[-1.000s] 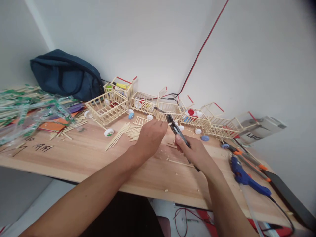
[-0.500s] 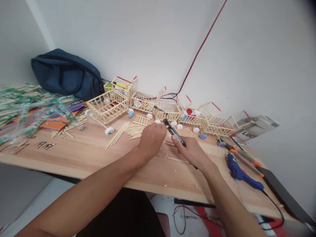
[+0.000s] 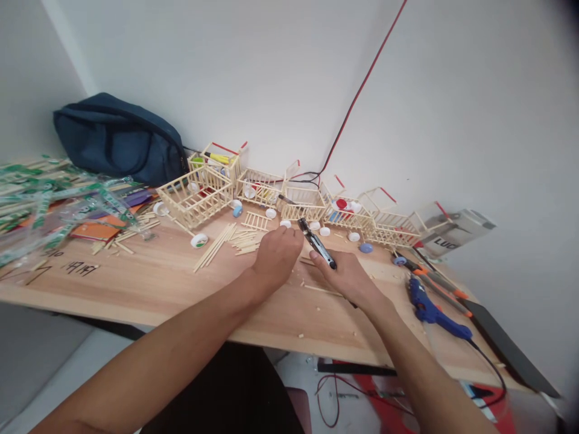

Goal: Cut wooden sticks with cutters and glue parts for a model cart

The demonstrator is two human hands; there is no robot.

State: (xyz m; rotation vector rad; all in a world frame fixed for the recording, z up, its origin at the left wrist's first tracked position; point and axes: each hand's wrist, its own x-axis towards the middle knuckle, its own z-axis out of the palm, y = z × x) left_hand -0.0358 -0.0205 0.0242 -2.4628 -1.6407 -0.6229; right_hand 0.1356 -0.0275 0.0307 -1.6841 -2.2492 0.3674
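Note:
My left hand (image 3: 279, 254) is closed above the table with its fingers curled; whatever lies in them is hidden. Just to its right, my right hand (image 3: 346, 272) grips black and silver pliers (image 3: 320, 246), whose head points up and left close to the left fingers. Below the right hand a thin wooden stick (image 3: 322, 290) rests on the table. Left of my left hand are a bundle of long sticks (image 3: 216, 247), a pile of short cut sticks (image 3: 245, 241) and a small ladder-like stick panel (image 3: 256, 221).
Several small stick carts (image 3: 196, 196) with bottle-cap wheels line the wall. At right lie a blue glue gun (image 3: 436, 310), orange-handled pliers (image 3: 441, 280) and a dark flat tray (image 3: 509, 346). A blue bag (image 3: 122, 138) and wrapped sticks (image 3: 43, 199) fill the left.
The view has shifted slightly, so objects at the right appear further left. Both hands keep nearly the same pose, with the pliers still in the right one.

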